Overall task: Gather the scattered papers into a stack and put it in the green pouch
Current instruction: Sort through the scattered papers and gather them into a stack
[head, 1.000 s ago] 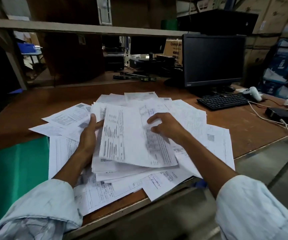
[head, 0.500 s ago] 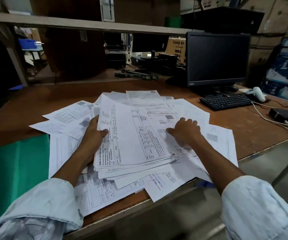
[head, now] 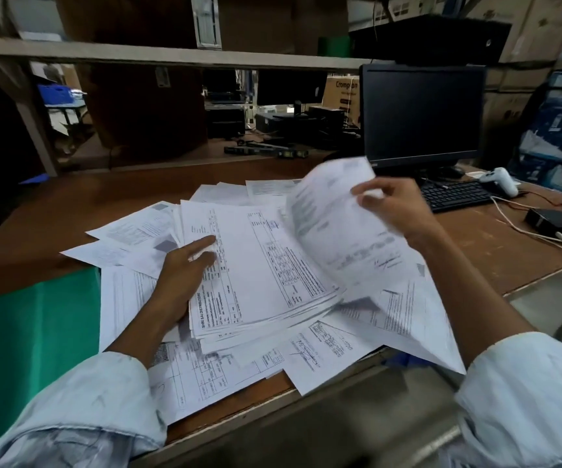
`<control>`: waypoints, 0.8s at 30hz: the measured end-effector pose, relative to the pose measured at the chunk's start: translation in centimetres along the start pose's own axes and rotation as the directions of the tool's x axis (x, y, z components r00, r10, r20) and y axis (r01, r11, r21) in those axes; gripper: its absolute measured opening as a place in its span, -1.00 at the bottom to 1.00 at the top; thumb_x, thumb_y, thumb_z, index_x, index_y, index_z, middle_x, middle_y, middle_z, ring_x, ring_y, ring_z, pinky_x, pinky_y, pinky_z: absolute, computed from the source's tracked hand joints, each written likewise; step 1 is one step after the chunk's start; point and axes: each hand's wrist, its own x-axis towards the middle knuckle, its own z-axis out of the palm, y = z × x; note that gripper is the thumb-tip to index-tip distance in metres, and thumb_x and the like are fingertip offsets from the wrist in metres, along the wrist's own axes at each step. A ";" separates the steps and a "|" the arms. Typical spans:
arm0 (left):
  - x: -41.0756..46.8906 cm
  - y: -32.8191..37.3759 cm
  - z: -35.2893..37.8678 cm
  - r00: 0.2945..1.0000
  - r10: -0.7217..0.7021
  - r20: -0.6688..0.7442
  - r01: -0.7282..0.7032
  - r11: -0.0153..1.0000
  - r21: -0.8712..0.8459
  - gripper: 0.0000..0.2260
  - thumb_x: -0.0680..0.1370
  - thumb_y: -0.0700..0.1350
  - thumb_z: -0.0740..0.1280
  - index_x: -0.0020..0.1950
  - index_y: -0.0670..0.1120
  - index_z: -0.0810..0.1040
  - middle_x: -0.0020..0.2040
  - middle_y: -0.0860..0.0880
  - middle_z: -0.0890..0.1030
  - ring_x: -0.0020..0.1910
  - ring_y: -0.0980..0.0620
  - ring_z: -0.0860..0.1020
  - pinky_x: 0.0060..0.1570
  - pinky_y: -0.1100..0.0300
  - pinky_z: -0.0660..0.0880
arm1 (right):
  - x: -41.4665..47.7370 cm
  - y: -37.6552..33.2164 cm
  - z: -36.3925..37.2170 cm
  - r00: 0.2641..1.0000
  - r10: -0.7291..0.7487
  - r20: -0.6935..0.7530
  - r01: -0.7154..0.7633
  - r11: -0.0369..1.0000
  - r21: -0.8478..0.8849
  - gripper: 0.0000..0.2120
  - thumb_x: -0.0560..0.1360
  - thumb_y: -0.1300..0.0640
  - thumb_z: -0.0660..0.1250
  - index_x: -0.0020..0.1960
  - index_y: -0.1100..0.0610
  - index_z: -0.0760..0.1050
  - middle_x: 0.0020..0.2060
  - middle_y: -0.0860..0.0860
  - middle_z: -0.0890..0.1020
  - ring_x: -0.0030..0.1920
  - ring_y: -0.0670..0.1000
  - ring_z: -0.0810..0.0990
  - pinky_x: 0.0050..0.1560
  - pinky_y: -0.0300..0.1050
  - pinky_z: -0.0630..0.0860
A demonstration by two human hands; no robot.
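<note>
At the far left the green pouch [head: 29, 332] is seen lying flat on the desk [head: 120, 204], a smooth, faintly glossy sleeve cut off by the frame's edge; nothing has been put into it, and its right edge is met by the outermost sheets

Just beside it the left hand [head: 185, 275] is kept at the left edge of the stack [head: 259, 265], much as half a second ago: the thumb is laid across the top sheet and the other fingers are curled at the edge, so the pile is held steady. The stack is made of thin white printed forms, roughly squared, with the near edges fanned and slightly bowed

The change is found further right. The right hand [head: 397, 211], pressed flat on the papers half a second ago, has been raised, and a sheet [head: 333, 224] is now pinched near its top edge between the thumb and curled fingers. The sheet is limp, arched over the stack's right side and blurred by motion. It is judged that one more page is being brought onto the pile, so the gathering is only partly done: loose papers [head: 323, 352] are left spread beneath and around the stack, some overhanging the worn brown desk's near edge, and the pouch step is not yet begun

Beyond the right hand a black keyboard [head: 455, 197] is seen, well apart from the papers
</note>
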 end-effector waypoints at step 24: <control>-0.3 0.2 -0.3 0.994 -0.084 0.075 0.084 0.996 0.001 -0.66 0.55 -0.35 0.37 0.28 -0.10 0.62 0.10 0.00 0.71 0.06 -0.10 0.68 0.13 0.00 0.58 | -2.4 1.3 11.9 0.986 -0.049 0.162 0.089 0.963 -0.255 -0.73 0.49 0.09 0.49 0.15 0.11 0.56 0.09 0.01 0.62 0.03 -0.02 0.56 -0.19 -0.38 0.37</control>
